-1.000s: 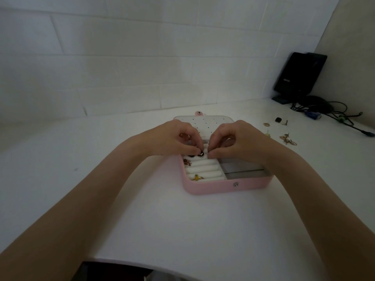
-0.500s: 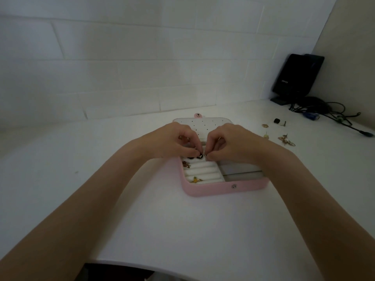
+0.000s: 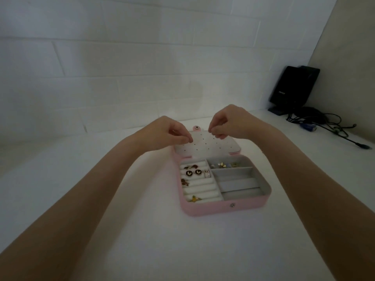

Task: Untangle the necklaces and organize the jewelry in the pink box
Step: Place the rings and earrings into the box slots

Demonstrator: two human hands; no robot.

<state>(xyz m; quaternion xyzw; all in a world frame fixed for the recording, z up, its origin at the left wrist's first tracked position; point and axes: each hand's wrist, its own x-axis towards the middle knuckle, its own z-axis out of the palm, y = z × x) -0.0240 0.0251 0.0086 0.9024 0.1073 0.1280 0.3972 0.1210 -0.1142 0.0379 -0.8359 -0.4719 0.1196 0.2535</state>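
Both hands have been lifted out of the open pink leather-look jewelry box (image 3: 219,209), where half a second earlier they were pressed together over the white ring rolls (image 3: 199,186). The left hand (image 3: 164,132) and the right hand (image 3: 229,123) are now held apart above the perforated white lid panel (image 3: 207,146), each with thumb and forefinger pinched; whether a fine chain is stretched between them cannot be told. Two round black butterfly earrings (image 3: 193,172) are left seated in the rolls, so that piece is judged stowed. The box rests on the white table (image 3: 142,230).
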